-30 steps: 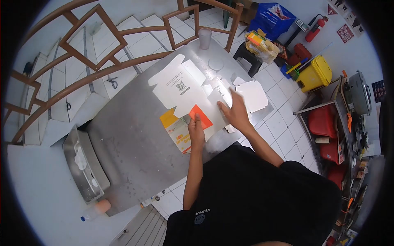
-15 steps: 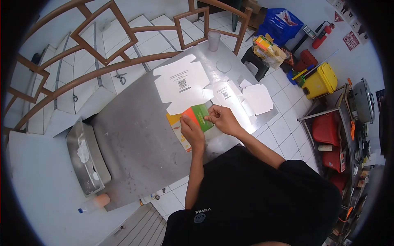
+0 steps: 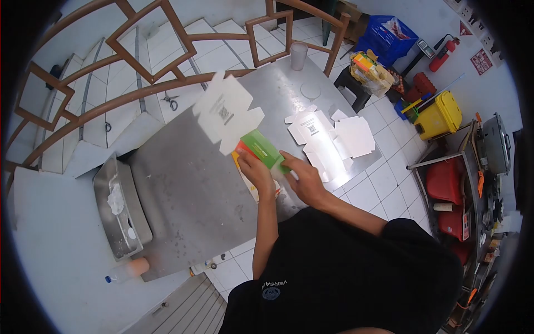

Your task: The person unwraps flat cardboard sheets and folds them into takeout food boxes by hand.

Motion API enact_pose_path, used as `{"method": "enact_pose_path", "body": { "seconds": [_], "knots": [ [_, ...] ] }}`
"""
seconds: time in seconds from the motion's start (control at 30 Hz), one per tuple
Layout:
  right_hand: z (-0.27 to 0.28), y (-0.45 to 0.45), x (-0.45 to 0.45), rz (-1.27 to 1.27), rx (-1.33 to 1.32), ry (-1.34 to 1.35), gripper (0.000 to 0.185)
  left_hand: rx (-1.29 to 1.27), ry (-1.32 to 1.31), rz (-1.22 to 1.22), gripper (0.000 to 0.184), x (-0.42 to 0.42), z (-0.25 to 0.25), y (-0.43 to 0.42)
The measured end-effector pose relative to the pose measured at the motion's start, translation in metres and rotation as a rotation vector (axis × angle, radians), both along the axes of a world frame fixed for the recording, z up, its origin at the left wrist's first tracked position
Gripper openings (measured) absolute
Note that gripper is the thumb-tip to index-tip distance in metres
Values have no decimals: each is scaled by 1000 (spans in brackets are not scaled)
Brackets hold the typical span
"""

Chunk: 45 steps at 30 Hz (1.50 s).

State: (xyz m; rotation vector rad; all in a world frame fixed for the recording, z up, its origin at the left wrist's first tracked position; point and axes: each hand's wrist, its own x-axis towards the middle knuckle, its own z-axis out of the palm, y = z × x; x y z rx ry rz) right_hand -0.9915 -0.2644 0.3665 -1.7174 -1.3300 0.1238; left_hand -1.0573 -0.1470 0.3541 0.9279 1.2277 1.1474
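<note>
Both hands are on one cardboard box blank, printed green and orange outside. My left hand (image 3: 257,170) grips its orange part, and my right hand (image 3: 300,177) pinches the end of the green panel (image 3: 262,148). The blank's white inner side (image 3: 227,113), with a printed code, stands out to the far left of the hands and is slightly blurred. Below my left hand, a yellow and white printed piece (image 3: 250,183) lies on the metal table, partly covered. Right of the hands lie a white unfolded blank with a code (image 3: 313,133) and another white blank (image 3: 354,136).
The metal table (image 3: 189,206) bears a clear cup (image 3: 298,56) at its far end. A steel tray (image 3: 122,209) and a bottle (image 3: 128,269) are at the left. Beyond are a brown railing (image 3: 219,37), a black stool (image 3: 352,88) and a yellow bin (image 3: 439,115).
The blank in my hands has turned and lifted, with its white part swinging left. Its green panel came into view, and the white blank at the right is now more exposed.
</note>
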Motion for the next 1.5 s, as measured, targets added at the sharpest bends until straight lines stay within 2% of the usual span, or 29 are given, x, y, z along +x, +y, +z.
{"method": "enact_pose_path", "body": {
  "seconds": [0.1,0.17,0.27,0.33,0.37,0.43,0.53,0.6,0.67,0.77,0.8,0.9,1.0,1.1,1.2,1.3,1.33,1.43,1.47,1.5],
  "knots": [
    [14,2,-2,69,-133,132,21,32,-65,43,54,1,2,-3],
    [-8,5,10,85,-145,356,29,65,-44,64,53,-2,9,-6],
    [-13,14,15,92,-116,964,62,68,-11,63,50,-6,13,-8],
    [-2,16,19,129,-172,874,82,67,-54,70,47,-7,13,-6],
    [5,15,18,150,-203,832,92,106,18,43,45,-9,10,-5],
    [42,14,12,198,-219,516,97,186,159,-5,45,-10,13,-3],
    [45,16,8,234,-101,177,99,242,67,-131,50,-9,10,-8],
    [49,15,12,232,-97,198,90,146,-52,-250,50,-20,2,-4],
    [66,10,23,202,-210,427,73,-44,-227,-405,50,-42,-1,6],
    [45,15,36,-79,-52,669,45,-173,-197,-553,41,-59,40,-5],
    [51,18,36,-115,-72,685,35,-115,-90,-627,41,-64,38,-3],
    [39,20,39,-63,-110,794,36,-71,256,-624,45,-66,28,5],
    [39,21,39,-128,-118,939,37,410,398,-141,44,-50,25,-11],
    [41,25,30,-234,36,919,36,820,730,92,51,-40,54,-43],
    [39,24,22,-189,-14,857,34,992,720,-541,50,-36,61,-53],
    [36,28,17,-113,87,1000,37,1040,698,-492,40,-38,44,-37],
    [40,26,16,3,147,957,34,1149,738,-444,22,-40,43,-32],
    [43,20,25,-28,14,710,26,481,329,-536,20,-43,54,-30],
    [46,22,23,-133,-5,634,17,421,334,-565,24,-41,53,-29],
    [50,23,21,-128,24,546,16,408,295,-517,24,-37,51,-30]
  ]
}}
